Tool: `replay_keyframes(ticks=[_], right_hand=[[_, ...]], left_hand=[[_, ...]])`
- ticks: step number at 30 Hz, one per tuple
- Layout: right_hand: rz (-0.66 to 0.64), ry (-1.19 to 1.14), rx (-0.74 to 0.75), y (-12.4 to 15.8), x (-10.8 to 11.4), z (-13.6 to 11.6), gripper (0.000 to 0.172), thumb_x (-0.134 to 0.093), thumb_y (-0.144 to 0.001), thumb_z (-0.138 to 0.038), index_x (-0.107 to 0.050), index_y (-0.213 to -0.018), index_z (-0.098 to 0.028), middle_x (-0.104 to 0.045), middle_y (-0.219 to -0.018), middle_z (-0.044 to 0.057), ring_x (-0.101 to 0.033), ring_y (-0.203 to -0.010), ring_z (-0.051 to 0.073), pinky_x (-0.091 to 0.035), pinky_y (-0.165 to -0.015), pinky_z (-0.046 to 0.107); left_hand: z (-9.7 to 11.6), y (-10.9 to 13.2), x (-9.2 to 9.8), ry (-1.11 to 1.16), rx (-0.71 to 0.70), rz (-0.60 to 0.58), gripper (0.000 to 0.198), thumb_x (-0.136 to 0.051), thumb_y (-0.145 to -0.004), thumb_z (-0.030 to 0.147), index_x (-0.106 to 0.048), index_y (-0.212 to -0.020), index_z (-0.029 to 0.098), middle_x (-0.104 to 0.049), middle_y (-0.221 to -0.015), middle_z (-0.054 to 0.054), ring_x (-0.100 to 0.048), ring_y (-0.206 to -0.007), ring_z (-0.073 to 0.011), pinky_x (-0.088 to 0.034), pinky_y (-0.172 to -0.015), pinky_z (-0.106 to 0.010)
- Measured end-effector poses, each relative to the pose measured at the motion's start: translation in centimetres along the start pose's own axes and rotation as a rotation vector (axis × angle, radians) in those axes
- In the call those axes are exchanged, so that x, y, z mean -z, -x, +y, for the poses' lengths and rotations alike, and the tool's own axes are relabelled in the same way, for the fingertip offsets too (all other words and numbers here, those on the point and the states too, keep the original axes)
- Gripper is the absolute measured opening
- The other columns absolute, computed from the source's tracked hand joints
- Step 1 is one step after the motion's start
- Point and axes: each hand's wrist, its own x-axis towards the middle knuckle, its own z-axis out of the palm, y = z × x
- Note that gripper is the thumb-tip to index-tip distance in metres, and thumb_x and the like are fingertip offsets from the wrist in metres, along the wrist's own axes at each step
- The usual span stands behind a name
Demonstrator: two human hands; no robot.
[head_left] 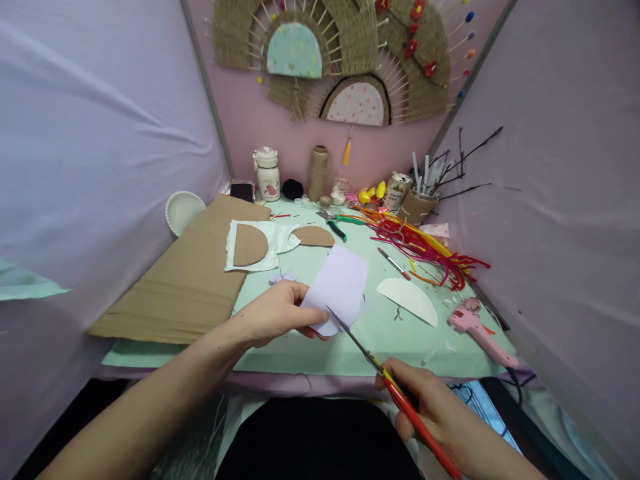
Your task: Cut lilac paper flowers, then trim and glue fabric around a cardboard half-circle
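My left hand point(277, 313) pinches the lower left corner of a pale lilac sheet point(339, 283), holding it tilted above the mint-green table mat point(300, 347). My right hand point(433, 400) grips red-handled scissors point(395, 390). Their blades point up and left, and the tips touch the sheet's lower edge close to my left thumb. A small lilac scrap point(281, 276) lies on the mat just behind my left hand.
A big cardboard sheet point(185, 280) covers the left. White fabric with a brown half-circle point(249, 244) lies behind. A white half-disc point(407, 299), pink glue gun point(477, 330) and pipe cleaners point(425, 247) sit right. Green-handled pliers point(333, 222), jars and twine line the back wall.
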Motion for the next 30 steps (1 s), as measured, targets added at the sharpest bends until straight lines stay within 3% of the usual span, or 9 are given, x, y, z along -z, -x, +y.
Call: replay_keyframes(ticks=[3,6,9,12,16,19,25,30], right_hand=[[0.008,-0.006,0.005,0.0,0.0,0.1,0.011,-0.041,-0.079,-0.01,-0.043,-0.077,-0.021,-0.057,-0.055,-0.008,-0.052,-0.051,0.009,-0.034,-0.05,0.019],[0.029,-0.055,0.024,-0.1,-0.2,0.2,0.012,-0.043,-0.074,-0.01,-0.044,-0.077,-0.021,-0.054,-0.056,-0.008,-0.051,-0.051,0.008,-0.033,-0.05,0.019],[0.087,-0.149,0.022,-0.7,-0.7,0.3,0.013,-0.045,-0.07,-0.012,-0.043,-0.078,-0.021,-0.05,-0.054,-0.009,-0.045,-0.049,0.007,-0.029,-0.046,0.018],[0.15,-0.222,0.037,-1.3,-1.4,0.5,0.014,-0.044,-0.068,-0.014,-0.043,-0.08,-0.021,-0.048,-0.051,-0.01,-0.04,-0.046,0.007,-0.026,-0.045,0.019],[0.172,-0.253,0.056,-1.8,-1.8,0.5,0.014,-0.044,-0.067,-0.015,-0.042,-0.08,-0.021,-0.046,-0.051,-0.01,-0.042,-0.047,0.007,-0.026,-0.046,0.019],[0.157,-0.269,0.04,-1.7,-1.8,0.2,0.016,-0.045,-0.066,-0.015,-0.042,-0.081,-0.021,-0.045,-0.054,-0.01,-0.042,-0.047,0.007,-0.025,-0.045,0.019],[0.082,-0.275,-0.001,-1.5,-1.6,-0.2,0.026,-0.043,-0.064,-0.009,-0.042,-0.087,-0.022,-0.041,-0.058,-0.01,-0.046,-0.048,0.006,-0.026,-0.044,0.018],[0.078,-0.272,-0.022,-1.5,-1.5,-0.3,0.024,-0.043,-0.063,-0.009,-0.04,-0.082,-0.022,-0.04,-0.057,-0.01,-0.043,-0.045,0.005,-0.024,-0.043,0.018]], left_hand=[[0.2,-0.1,0.4,0.023,-0.013,0.03,0.008,-0.068,-0.068,0.02,-0.072,-0.071,0.013,-0.071,-0.069,-0.004,-0.065,-0.064,-0.0133,-0.052,-0.058,-0.021],[-0.1,-0.2,0.3,0.157,-0.062,0.138,0.01,-0.072,-0.066,0.023,-0.07,-0.066,0.014,-0.069,-0.063,-0.002,-0.062,-0.059,-0.0109,-0.049,-0.055,-0.019],[-0.9,-0.3,-0.7,0.431,-0.144,0.227,0.018,-0.072,-0.07,0.032,-0.068,-0.07,0.015,-0.07,-0.068,-0.002,-0.064,-0.061,-0.0112,-0.051,-0.062,-0.022],[-1.8,-0.4,-2.4,0.608,-0.178,0.202,0.029,-0.065,-0.077,0.041,-0.069,-0.078,0.013,-0.072,-0.077,-0.008,-0.069,-0.071,-0.0168,-0.053,-0.067,-0.026],[-2.4,-0.6,-4.3,0.597,-0.189,0.291,0.023,-0.072,-0.072,0.034,-0.068,-0.076,0.011,-0.073,-0.073,-0.008,-0.07,-0.071,-0.0174,-0.052,-0.065,-0.023],[-2.4,-0.9,-4.6,0.56,-0.205,0.336,0.022,-0.072,-0.072,0.033,-0.067,-0.071,0.011,-0.073,-0.07,-0.008,-0.07,-0.068,-0.0164,-0.052,-0.064,-0.023],[-2.3,-1.0,-4.2,0.464,-0.167,0.287,0.024,-0.072,-0.072,0.034,-0.065,-0.065,0.012,-0.073,-0.067,-0.007,-0.069,-0.065,-0.016,-0.052,-0.065,-0.025],[-2.3,-0.8,-4.0,0.408,-0.145,0.269,0.027,-0.072,-0.072,0.036,-0.062,-0.062,0.013,-0.072,-0.065,-0.006,-0.07,-0.068,-0.0179,-0.052,-0.064,-0.026]])
